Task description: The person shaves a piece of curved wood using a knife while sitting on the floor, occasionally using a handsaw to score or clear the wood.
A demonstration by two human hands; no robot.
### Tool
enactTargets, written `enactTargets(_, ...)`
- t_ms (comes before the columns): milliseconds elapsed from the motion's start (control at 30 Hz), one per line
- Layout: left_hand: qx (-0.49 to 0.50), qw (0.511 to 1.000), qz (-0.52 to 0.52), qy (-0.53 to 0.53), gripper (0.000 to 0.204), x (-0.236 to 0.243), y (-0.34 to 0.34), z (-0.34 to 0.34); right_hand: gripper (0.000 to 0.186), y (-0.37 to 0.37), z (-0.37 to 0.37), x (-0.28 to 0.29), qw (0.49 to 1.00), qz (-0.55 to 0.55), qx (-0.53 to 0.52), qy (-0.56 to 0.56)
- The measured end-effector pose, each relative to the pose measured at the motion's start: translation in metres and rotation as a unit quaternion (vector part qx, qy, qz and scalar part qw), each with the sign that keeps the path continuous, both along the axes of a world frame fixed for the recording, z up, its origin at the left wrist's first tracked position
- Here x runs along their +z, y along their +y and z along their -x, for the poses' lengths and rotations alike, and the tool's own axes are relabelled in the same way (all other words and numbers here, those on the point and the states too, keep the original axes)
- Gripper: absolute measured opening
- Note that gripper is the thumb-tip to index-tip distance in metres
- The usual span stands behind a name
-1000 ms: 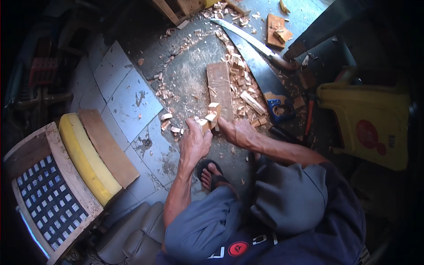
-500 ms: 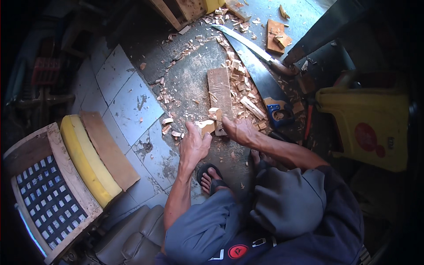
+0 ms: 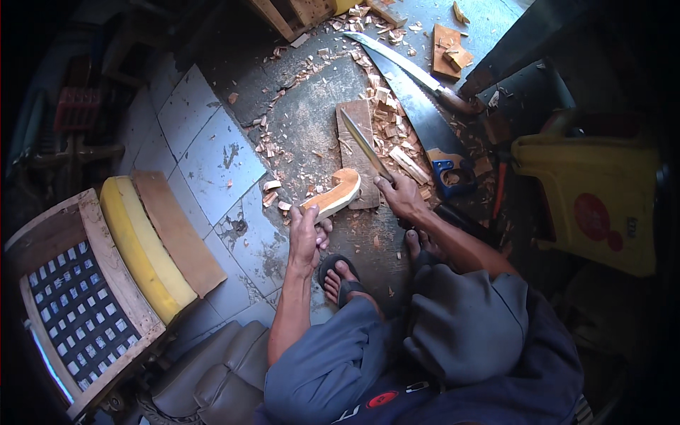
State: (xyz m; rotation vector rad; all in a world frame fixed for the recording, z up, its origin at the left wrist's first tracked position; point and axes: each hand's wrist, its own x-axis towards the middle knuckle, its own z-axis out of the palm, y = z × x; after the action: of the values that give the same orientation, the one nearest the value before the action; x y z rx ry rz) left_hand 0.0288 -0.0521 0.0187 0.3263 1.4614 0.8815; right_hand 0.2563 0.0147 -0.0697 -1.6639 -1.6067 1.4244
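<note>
Closed around the lower end of a hook-shaped piece of pale wood [image 3: 333, 191] is my left hand [image 3: 307, 235]; the piece's curved end points up and right. My right hand [image 3: 402, 198] grips a long straight blade [image 3: 358, 134] by its base, tip angled up to the left, a little right of the wood piece. Under both lies a flat board [image 3: 367, 200] on the dark floor, surrounded by chips and shavings [image 3: 386, 110]. Just right of these rest a handsaw with a blue handle [image 3: 445, 170] and a curved blade with a wooden handle [image 3: 462, 103].
At left stand a wooden webbed frame [image 3: 88, 227] and yellow foam [image 3: 142, 248] against brown board, beside cracked white tiles [image 3: 209, 163] and grey cushioning [image 3: 212, 375]. At right are a yellow plastic container [image 3: 581, 184] and a red-handled tool [image 3: 499, 188]. Wood blocks [image 3: 445, 49] lie at the top.
The wood piece has tipped down and right, showing its hooked shape. My right hand has drawn back from it and lifted the long blade into clear view; my left hand has moved slightly down.
</note>
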Motion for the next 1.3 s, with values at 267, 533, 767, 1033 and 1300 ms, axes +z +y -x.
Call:
enactTargets(267, -0.109, 0.986, -0.126, -0.032, 0.04, -0.041, -0.044, -0.051, 0.068, 0.01, 0.015, 0.012, 0.974, 0.108, 0.022, 0.199)
enactTargets(533, -0.176, 0.939, -0.221, 0.198, 0.044, 0.0, 0.024, 0.007, 0.057, 0.045, 0.003, 0.035, 0.968, 0.007, 0.178, 0.178)
enactTargets(767, -0.028, 0.975, -0.134, 0.176, 0.036, -0.051, -0.002, 0.008, 0.033, 0.016, 0.02, 0.04, 0.994, -0.074, 0.051, -0.065)
enactTargets(1033, -0.164, 0.87, -0.18, 0.429, 0.043, -0.029, -0.015, -0.032, 0.042, -0.031, 0.005, 0.029, 0.963, -0.156, 0.183, -0.118)
enactTargets(1300, -0.2, 0.854, -0.193, 0.44, 0.04, -0.007, -0.014, -0.04, 0.032, -0.021, 0.002, 0.059, 0.957, -0.211, 0.185, -0.068)
